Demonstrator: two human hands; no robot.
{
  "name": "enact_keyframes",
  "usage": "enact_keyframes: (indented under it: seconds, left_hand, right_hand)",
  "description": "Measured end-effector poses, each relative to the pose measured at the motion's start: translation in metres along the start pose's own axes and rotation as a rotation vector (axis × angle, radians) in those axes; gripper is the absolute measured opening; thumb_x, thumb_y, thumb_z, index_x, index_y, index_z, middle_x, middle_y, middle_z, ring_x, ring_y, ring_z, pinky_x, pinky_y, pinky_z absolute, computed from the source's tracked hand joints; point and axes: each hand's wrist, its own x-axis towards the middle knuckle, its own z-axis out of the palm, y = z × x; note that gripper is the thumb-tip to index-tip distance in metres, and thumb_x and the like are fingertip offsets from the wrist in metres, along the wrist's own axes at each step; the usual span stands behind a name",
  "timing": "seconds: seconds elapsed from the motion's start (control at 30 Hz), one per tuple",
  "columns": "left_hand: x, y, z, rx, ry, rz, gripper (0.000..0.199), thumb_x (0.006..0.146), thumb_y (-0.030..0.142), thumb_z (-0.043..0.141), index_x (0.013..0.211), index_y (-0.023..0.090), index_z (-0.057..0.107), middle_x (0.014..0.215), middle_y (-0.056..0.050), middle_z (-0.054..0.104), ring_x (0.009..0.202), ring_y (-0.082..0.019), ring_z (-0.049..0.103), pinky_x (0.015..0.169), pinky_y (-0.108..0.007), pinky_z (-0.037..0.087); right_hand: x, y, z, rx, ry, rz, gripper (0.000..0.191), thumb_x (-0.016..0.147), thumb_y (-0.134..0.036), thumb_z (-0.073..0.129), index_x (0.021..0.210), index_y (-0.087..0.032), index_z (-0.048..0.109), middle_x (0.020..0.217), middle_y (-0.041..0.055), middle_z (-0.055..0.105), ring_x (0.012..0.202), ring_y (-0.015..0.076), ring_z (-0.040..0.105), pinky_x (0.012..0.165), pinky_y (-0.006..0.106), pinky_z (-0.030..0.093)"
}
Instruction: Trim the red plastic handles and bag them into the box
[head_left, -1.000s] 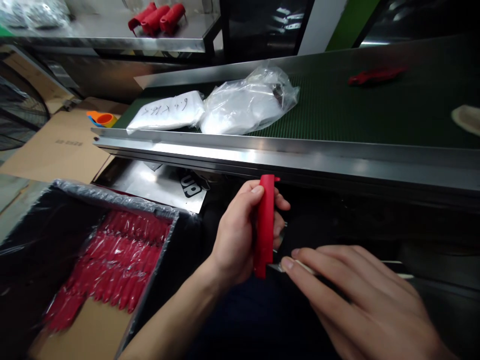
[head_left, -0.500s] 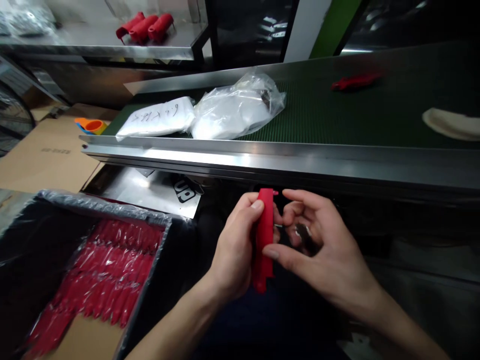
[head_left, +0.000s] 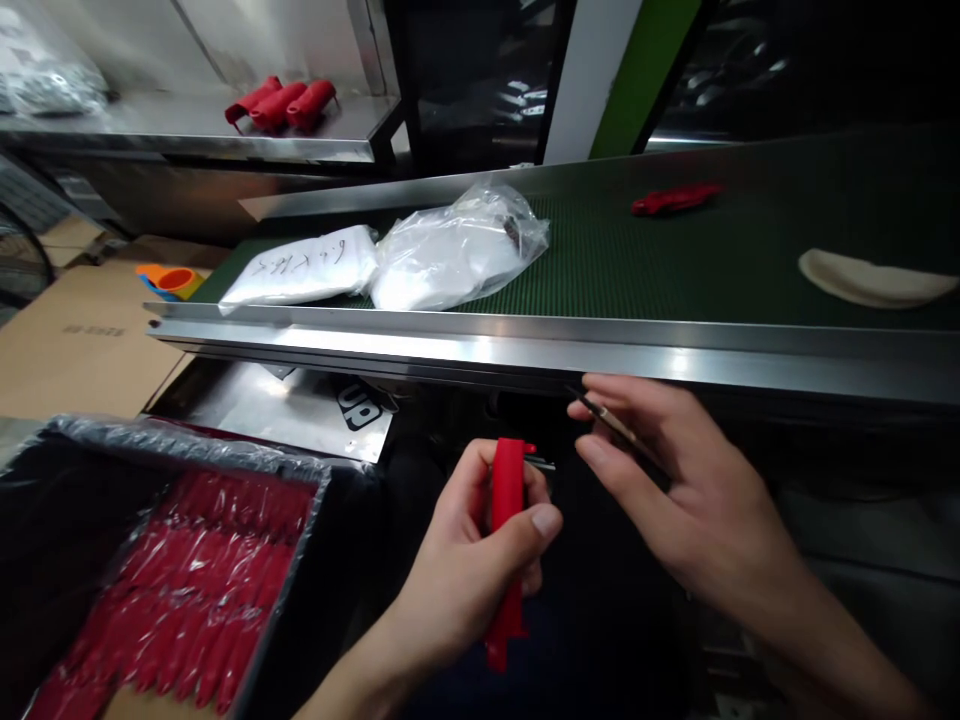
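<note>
My left hand [head_left: 472,560] is closed round a long, narrow red plastic part [head_left: 508,490], held upright with the thumb across its front. Thin metal pieces [head_left: 541,463] stick out to the right of its upper end; whether they belong to the part I cannot tell. To the right and apart from it, my right hand [head_left: 675,480] grips a slim, dark pointed tool [head_left: 616,428] between thumb and fingers, its tip toward the upper left. The tool's rear end is hidden in the palm.
Beyond my hands runs a green conveyor belt [head_left: 592,270] with a metal edge, bearing white plastic bags [head_left: 442,255], a red part [head_left: 675,198] and a pale curved piece [head_left: 874,278]. A lined box [head_left: 315,500] of wrapped red parts stands at left. Red pieces [head_left: 281,105] lie on a shelf.
My right hand has moved away from the red part, and the pointed tool has come from the palm to the fingertips. My left hand sits lower, its thumb now across the part.
</note>
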Motion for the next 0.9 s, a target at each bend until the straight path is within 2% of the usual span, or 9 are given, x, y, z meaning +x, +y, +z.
enact_keyframes:
  seconds: [0.07,0.13,0.3,0.67,0.8,0.9]
  left_hand:
    - [-0.001,0.001,0.0,0.013,0.02,0.0,0.021,0.088,0.029,0.067,0.093,0.023,0.047,0.085,0.005,0.051,0.053,-0.003,0.045,0.047,-0.016,0.039]
    - [-0.002,0.001,-0.001,0.024,0.038,0.004,0.022,0.088,0.031,0.068,0.093,0.023,0.048,0.083,0.006,0.051,0.052,-0.002,0.045,0.047,-0.016,0.039]
    - [-0.004,0.003,0.0,0.039,0.048,0.0,0.023,0.087,0.033,0.069,0.094,0.023,0.05,0.08,0.006,0.051,0.053,-0.002,0.045,0.048,-0.016,0.04]
    - [-0.005,0.002,-0.001,0.1,0.061,-0.001,0.022,0.088,0.034,0.068,0.096,0.023,0.052,0.078,0.006,0.051,0.054,-0.003,0.044,0.049,-0.016,0.039]
    - [-0.007,0.003,0.001,0.026,0.002,-0.021,0.023,0.086,0.031,0.071,0.093,0.021,0.051,0.081,0.004,0.052,0.055,-0.003,0.045,0.048,-0.014,0.04]
    - [-0.008,0.002,0.003,-0.096,-0.072,-0.041,0.024,0.086,0.031,0.07,0.093,0.02,0.05,0.071,0.005,0.051,0.05,-0.002,0.044,0.046,-0.013,0.04]
  right_hand:
    - [-0.007,-0.001,-0.006,-0.082,-0.08,-0.155,0.044,0.091,-0.009,0.057,0.132,-0.026,0.056,0.119,0.0052,0.062,0.105,0.0167,0.062,0.088,0.031,0.052]
    - [-0.012,-0.002,-0.009,-0.185,-0.098,-0.282,0.049,0.087,-0.001,0.056,0.132,-0.021,0.058,0.118,0.0082,0.061,0.105,0.0192,0.06,0.087,0.035,0.05]
    - [-0.015,-0.005,-0.01,-0.339,-0.087,-0.406,0.048,0.085,0.002,0.059,0.129,-0.016,0.061,0.115,0.0122,0.064,0.099,0.0238,0.06,0.08,0.042,0.047]
    - [-0.014,0.0,-0.012,-0.425,-0.107,-0.462,0.05,0.085,0.0,0.06,0.131,-0.016,0.06,0.114,0.0118,0.066,0.099,0.026,0.06,0.077,0.042,0.046]
    - [-0.014,0.003,-0.014,-0.398,-0.043,-0.428,0.051,0.082,0.004,0.06,0.13,-0.015,0.061,0.112,0.0116,0.066,0.099,0.0244,0.061,0.078,0.042,0.047]
    - [-0.016,0.001,-0.015,-0.264,-0.002,-0.366,0.054,0.081,0.007,0.059,0.13,-0.016,0.061,0.115,0.0109,0.064,0.101,0.0226,0.061,0.081,0.04,0.05]
